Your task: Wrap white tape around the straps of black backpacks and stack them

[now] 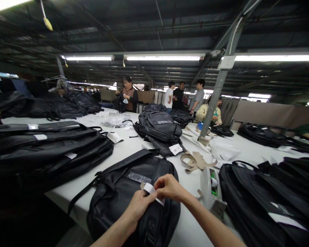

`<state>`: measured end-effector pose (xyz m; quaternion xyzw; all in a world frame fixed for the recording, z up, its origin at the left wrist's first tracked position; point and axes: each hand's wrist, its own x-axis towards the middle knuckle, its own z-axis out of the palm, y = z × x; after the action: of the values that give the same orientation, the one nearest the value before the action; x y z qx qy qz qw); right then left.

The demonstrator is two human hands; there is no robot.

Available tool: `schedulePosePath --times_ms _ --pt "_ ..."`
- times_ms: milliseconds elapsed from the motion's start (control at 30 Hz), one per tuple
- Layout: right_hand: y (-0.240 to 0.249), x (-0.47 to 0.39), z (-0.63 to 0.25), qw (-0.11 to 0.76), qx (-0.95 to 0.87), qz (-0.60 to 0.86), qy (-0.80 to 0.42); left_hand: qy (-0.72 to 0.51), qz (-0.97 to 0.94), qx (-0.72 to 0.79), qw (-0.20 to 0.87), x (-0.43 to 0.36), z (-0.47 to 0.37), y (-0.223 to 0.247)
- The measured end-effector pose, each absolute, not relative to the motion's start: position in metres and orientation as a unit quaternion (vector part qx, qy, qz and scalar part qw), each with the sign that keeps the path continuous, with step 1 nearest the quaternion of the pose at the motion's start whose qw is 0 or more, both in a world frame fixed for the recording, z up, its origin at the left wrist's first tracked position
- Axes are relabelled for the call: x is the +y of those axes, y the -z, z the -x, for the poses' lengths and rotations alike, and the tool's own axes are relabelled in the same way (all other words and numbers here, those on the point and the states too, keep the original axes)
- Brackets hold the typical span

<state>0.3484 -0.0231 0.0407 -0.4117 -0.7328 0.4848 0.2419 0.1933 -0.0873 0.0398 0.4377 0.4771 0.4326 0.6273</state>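
A black backpack [118, 192] lies on the white table [74, 187] in front of me, its strap trailing off to the left. Over it, my left hand [141, 203] pinches a white paper strip [149, 188] with a small beige piece beside it. My right hand [169, 187] is closed at the strip's right side, fingertips pressed together on it and nearly touching my left thumb. A clear plastic patch [139, 177] shows on the backpack just above the hands.
Backpacks are stacked at left [54, 154], at right [262, 195] and beyond centre [161, 125]. A white dispenser [208, 187] and beige strips [195, 160] lie right of my hands. A metal post [215, 96] rises behind. Several people are farther back.
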Motion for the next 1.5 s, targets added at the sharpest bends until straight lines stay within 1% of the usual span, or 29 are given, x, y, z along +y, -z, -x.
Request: schedulePosePath --times_ms 133,167,267,333,433,467,533,633,733,833,933,1033,1133,1200,1267,1367,1500 --pt "-0.048 -0.023 -0.344 0.222 -0.728 0.403 -0.507 -0.438 -0.452 0.496 0.598 -0.083 -0.192 -0.034" --pt "-0.052 -0.022 -0.343 0.218 -0.738 0.4 -0.498 -0.437 -0.461 0.498 0.591 -0.083 -0.192 -0.034" --pt "-0.066 -0.017 -0.339 0.217 -0.803 0.377 -0.407 -0.432 -0.496 0.504 0.56 -0.082 -0.19 -0.034" --pt "-0.075 -0.013 -0.336 0.182 -0.849 0.336 -0.365 -0.426 -0.514 0.506 0.546 -0.082 -0.189 -0.035" --pt "-0.079 -0.005 -0.33 0.1 -0.862 0.274 -0.414 -0.42 -0.531 0.496 0.543 -0.082 -0.188 -0.038" --pt "-0.079 -0.003 -0.328 0.09 -0.855 0.271 -0.433 -0.417 -0.537 0.494 0.542 -0.083 -0.188 -0.039" --pt "-0.075 0.0 -0.324 0.095 -0.847 0.285 -0.438 -0.41 -0.544 0.495 0.539 -0.083 -0.187 -0.04" --pt "-0.064 0.0 -0.321 0.13 -0.854 0.293 -0.41 -0.415 -0.546 0.488 0.539 -0.085 -0.186 -0.037" --pt "-0.055 -0.003 -0.323 0.152 -0.841 0.287 -0.432 -0.422 -0.529 0.491 0.548 -0.086 -0.185 -0.029" --pt "-0.06 -0.005 -0.324 0.138 -0.859 0.262 -0.417 -0.417 -0.509 0.5 0.563 -0.085 -0.186 -0.018" --pt "-0.079 -0.002 -0.318 0.074 -0.919 0.212 -0.323 -0.418 -0.505 0.506 0.561 -0.083 -0.188 -0.012" --pt "-0.092 -0.002 -0.311 0.025 -0.976 0.167 -0.136 -0.416 -0.51 0.522 0.543 -0.08 -0.187 -0.01" --pt "-0.082 -0.009 -0.315 0.009 -0.994 0.106 0.034 -0.416 -0.513 0.536 0.526 -0.077 -0.186 -0.007" --pt "-0.067 -0.016 -0.323 0.023 -0.992 0.088 0.083 -0.415 -0.499 0.531 0.545 -0.075 -0.186 -0.003" --pt "-0.052 -0.021 -0.333 0.049 -0.989 0.111 0.085 -0.406 -0.479 0.52 0.579 -0.075 -0.188 0.002" --pt "-0.039 -0.025 -0.343 0.077 -0.984 0.158 0.042 -0.399 -0.448 0.501 0.624 -0.076 -0.191 0.006" --pt "-0.045 -0.028 -0.344 0.079 -0.982 0.166 -0.032 -0.416 -0.412 0.464 0.665 -0.079 -0.19 0.002"
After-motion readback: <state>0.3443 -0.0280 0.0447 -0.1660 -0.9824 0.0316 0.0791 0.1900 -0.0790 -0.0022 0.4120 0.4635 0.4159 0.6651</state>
